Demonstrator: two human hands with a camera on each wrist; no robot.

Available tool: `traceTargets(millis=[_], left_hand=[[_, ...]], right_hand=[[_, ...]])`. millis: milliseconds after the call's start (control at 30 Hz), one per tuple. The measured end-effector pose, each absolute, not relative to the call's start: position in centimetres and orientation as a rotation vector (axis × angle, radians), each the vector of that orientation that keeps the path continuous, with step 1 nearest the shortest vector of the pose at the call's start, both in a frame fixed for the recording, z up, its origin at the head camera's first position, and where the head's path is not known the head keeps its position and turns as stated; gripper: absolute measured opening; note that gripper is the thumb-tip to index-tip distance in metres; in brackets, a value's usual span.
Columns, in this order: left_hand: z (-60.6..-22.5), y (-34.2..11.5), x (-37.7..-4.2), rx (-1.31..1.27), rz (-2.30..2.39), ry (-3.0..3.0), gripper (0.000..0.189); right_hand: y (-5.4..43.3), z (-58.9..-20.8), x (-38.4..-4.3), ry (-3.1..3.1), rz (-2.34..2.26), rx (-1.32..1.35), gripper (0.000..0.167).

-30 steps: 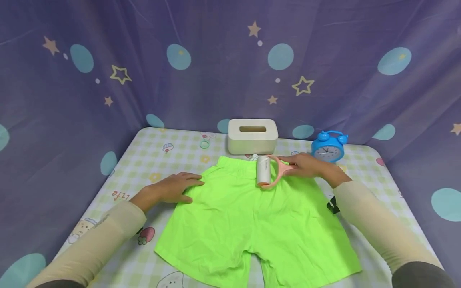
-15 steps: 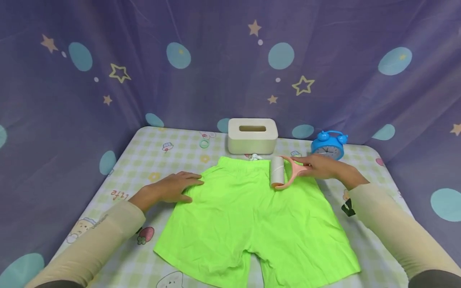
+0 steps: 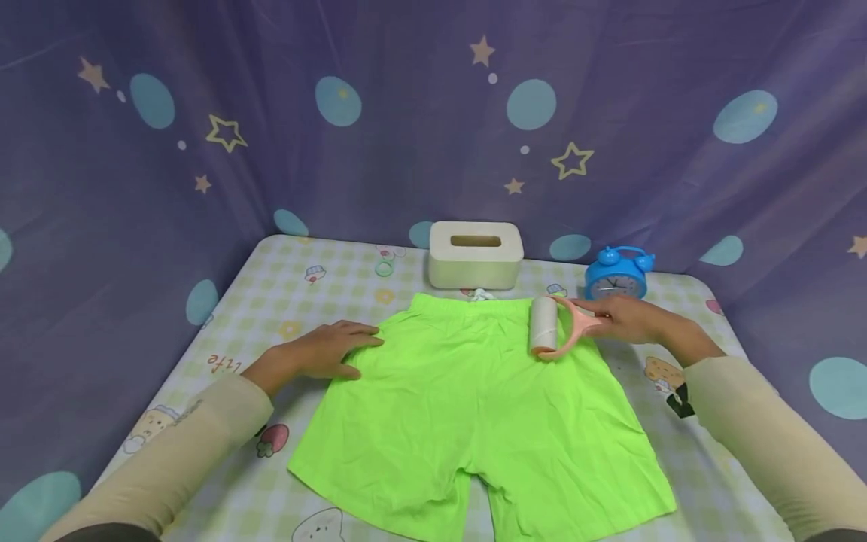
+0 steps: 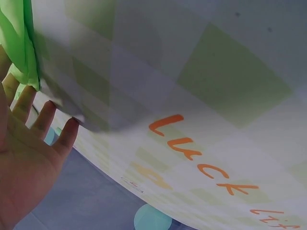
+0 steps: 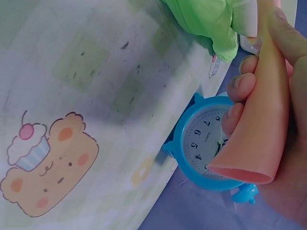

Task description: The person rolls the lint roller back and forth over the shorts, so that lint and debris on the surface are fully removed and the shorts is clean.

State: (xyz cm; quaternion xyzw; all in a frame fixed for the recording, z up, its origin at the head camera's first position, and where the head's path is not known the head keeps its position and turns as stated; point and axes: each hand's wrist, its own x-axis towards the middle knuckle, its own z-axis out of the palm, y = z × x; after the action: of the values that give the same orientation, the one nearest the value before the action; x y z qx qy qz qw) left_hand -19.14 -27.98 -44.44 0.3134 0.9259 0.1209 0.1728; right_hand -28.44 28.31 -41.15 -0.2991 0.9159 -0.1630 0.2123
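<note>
Neon green shorts [image 3: 433, 399] lie spread flat, waistband toward the back. My right hand [image 3: 626, 316] grips the pink handle of a lint roller [image 3: 544, 325]; its white roll rests on the right part of the waistband. In the right wrist view the fingers of the right hand [image 5: 292, 96] curl round the flared pink handle [image 5: 261, 129]. My left hand [image 3: 328, 351] rests with extended fingers on the left edge of the shorts. The left wrist view shows the left hand [image 4: 33, 148] with fingers spread at the edge of the green cloth [image 4: 21, 43].
A white tissue box [image 3: 476, 267] stands behind the waistband. To its right, close behind my right hand, is a blue alarm clock [image 3: 616, 275]. A small green ring [image 3: 384, 269] lies at the back left. The checked tablecloth [image 3: 271, 301] meets a purple curtain [image 3: 420, 150].
My right hand has moved the lint roller rightward along the waistband, from near its middle to its right end. My left hand has stayed in place on the shorts.
</note>
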Motion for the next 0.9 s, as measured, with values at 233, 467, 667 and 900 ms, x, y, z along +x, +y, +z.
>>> traceTargets(millis=[233, 467, 667, 900], left_hand=[[-44.6, -27.9, -19.2, 0.911, 0.339, 2.628, 0.066], [-44.2, -27.9, -19.1, 0.882, 0.339, 2.624, 0.066], [-44.2, -27.9, -19.1, 0.883, 0.346, 2.624, 0.065], [-44.5, -27.9, -19.2, 0.873, 0.341, 2.621, 0.066]], right_hand=[[29.3, -41.1, -27.9, 2.577, -0.454, -0.836, 0.070], [30.9, -40.5, -27.1, 2.544, -0.506, -0.798, 0.068], [32.3, -39.7, -26.9, 2.590, -0.351, -0.751, 0.072], [33.6, -38.8, -26.3, 2.592, -0.249, -0.713, 0.078]])
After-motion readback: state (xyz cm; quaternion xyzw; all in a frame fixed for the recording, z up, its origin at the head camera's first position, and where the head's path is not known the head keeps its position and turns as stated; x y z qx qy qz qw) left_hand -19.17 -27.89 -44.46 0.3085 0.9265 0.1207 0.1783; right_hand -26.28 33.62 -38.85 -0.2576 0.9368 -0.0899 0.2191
